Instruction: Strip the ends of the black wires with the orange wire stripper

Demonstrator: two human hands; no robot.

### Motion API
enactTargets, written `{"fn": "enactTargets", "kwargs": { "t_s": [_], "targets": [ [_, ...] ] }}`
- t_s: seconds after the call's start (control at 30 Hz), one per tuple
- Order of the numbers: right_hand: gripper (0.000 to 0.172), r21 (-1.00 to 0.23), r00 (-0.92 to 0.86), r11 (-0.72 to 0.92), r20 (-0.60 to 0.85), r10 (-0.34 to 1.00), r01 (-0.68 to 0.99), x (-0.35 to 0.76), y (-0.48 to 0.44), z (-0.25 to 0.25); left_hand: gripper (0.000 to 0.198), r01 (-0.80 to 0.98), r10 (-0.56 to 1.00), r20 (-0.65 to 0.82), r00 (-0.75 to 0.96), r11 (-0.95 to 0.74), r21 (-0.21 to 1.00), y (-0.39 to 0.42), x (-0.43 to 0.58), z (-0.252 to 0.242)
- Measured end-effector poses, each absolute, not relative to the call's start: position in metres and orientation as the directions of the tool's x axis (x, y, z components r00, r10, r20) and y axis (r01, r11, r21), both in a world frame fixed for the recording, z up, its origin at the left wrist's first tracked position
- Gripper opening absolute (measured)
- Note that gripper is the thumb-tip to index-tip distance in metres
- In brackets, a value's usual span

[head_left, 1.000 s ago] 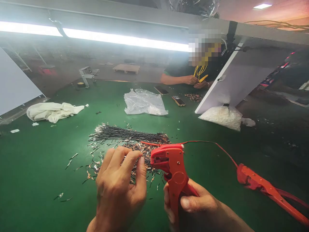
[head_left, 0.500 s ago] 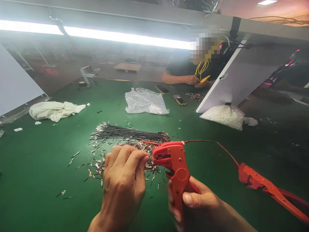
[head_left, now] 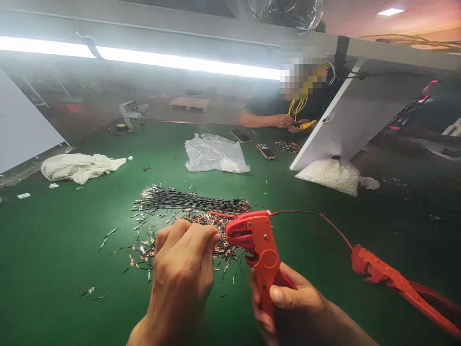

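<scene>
My right hand [head_left: 288, 293] is wrapped round the handles of a red wire stripper [head_left: 264, 250], its jaws facing left. Just left of those jaws, my left hand [head_left: 185, 269] is closed in a pinch on a thin dark wire [head_left: 222, 234]; only a short bit of it shows between fingertips and tool. Behind both hands lies a bundle of black wires [head_left: 190, 200] with bare metal ends at the left. Many short wire scraps [head_left: 144, 252], black and copper-coloured, are strewn beneath and beside my left hand.
A second red wire stripper [head_left: 392, 274] lies at right, a thin red cord [head_left: 306, 211] reaching it. Farther back are a clear plastic bag [head_left: 216, 154], a white cloth [head_left: 81, 167], a filled bag [head_left: 329, 175] and two phones. Across the table a person [head_left: 266, 117] handles a yellow tool.
The view has shifted slightly. My hands and the wire stripper keep nearly the same pose. Across the table, the person's yellow tool has tilted and dropped a little.
</scene>
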State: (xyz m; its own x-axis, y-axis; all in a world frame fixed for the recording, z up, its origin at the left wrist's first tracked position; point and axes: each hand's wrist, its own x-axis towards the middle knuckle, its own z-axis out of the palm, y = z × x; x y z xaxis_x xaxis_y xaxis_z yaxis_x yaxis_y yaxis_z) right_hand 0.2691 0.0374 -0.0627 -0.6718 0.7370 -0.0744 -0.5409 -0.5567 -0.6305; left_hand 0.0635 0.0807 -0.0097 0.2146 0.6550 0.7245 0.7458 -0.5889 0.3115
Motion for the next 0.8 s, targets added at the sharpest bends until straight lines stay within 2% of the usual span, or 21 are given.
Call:
{"fn": "enactTargets", "kwargs": {
  "t_s": [0.47,0.67,0.8],
  "targets": [
    [0.025,-0.618,-0.665,-0.547,-0.051,0.745,-0.565,0.2687,0.0376,-0.0665,0.011,0.710,0.675,0.688,0.266,-0.621,0.333,0.0838,0.0643,-0.0157],
    [0.038,-0.566,-0.655,-0.574,-0.078,0.752,-0.591,0.2669,0.0356,-0.0644,0.008,0.702,0.694,0.673,0.255,-0.612,0.364,0.0815,0.0617,-0.0161],
    [0.039,-0.557,-0.656,-0.576,-0.074,0.751,-0.598,0.2676,0.0364,-0.0645,0.009,0.688,0.703,0.673,0.232,-0.607,0.397,0.0811,0.0639,-0.0174]
  ]
}}
